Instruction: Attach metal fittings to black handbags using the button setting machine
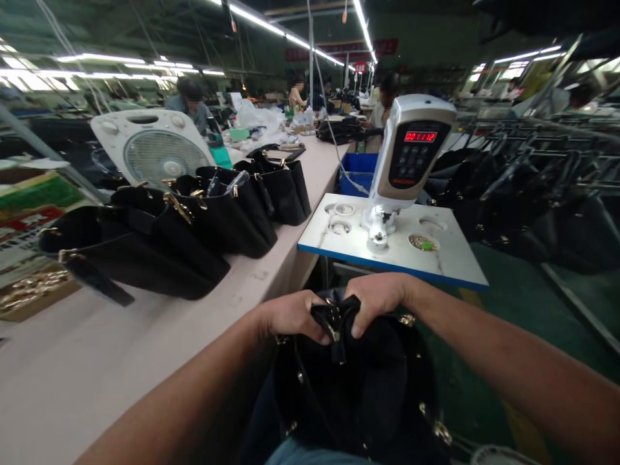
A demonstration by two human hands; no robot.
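A black handbag [382, 381] with gold-coloured metal fittings rests at my lap, its opening facing up. My left hand [298, 316] is closed on the bag's far edge, thumb on the near side. Just to its right my right hand [375, 300] pinches the same edge. Between the two hands the black material is bunched, and a gold zipper or metal strip shows there. Parts of the fingers are hidden behind the material. Beyond my hands stands a white riveting-type machine [411, 148] with a lit red display on a small white worktop [339, 242].
Several finished-looking black bags [232, 213] stand along the long table [217, 342] at left, before a white box fan [159, 152]. A box of gold hardware [33, 290] sits far left. Bags hang on a rack [533, 187] at right. A blue bin [356, 171] is behind the worktop. People work farther back.
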